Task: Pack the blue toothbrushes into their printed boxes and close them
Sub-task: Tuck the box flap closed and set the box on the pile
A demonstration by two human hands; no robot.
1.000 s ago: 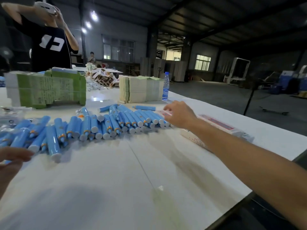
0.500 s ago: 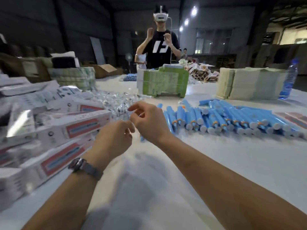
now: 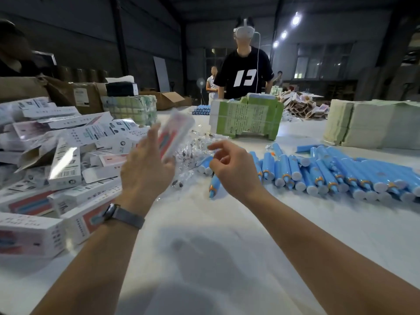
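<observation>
Boxes point(image 3: 56, 160) lay heaped along the left edge of the bench point(image 3: 204, 258), and toothbrushes point(image 3: 329, 176) lay in a row toward its right edge, one loose brush point(image 3: 214, 187) just in front of the right hand point(image 3: 231, 169). The left hand point(image 3: 145, 171) was raised with fingers nearly straight, its grip loose on one box point(image 3: 175, 135), which stood tilted and blurred; whether the thumb pinched it or it merely rested against the fingertips could not be told. The right hand hovered beside it, fingers loosely curled and holding nothing.

The step in hand looked like readying this box for a brush. To do it well, the left hand should probably settle the box firmly by its long sides, leaving the end flap free, while the right opens that flap and takes the loose brush nearest it. Sliding the brush in straight along the box's length would likely avoid snagging the flaps; then the flap can be tucked shut. Clear wrappers point(image 3: 193, 151) lay between boxes and brushes and might get in the way.
</observation>
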